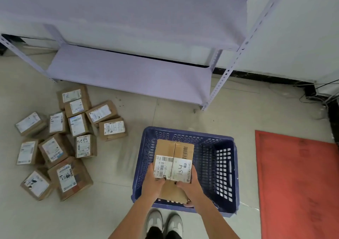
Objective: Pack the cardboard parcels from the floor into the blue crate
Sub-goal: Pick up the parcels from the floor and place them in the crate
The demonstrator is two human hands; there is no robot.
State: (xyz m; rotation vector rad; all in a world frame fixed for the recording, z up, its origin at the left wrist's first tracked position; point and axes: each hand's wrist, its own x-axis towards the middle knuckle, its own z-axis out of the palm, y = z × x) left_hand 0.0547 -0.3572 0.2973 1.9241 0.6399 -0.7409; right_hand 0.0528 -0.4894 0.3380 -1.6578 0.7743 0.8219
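Note:
A cardboard parcel with a white label marked "A34" is held over the left half of the blue crate. My left hand grips its near left edge and my right hand grips its near right edge. Under it, inside the crate, lies another brown parcel, partly hidden by my hands. Several labelled cardboard parcels lie scattered on the floor to the left of the crate.
A pale metal shelf rack stands behind the crate, its corner post near the crate's far side. A red mat lies to the right. Cables run along the wall at far right. My shoes touch the crate's near side.

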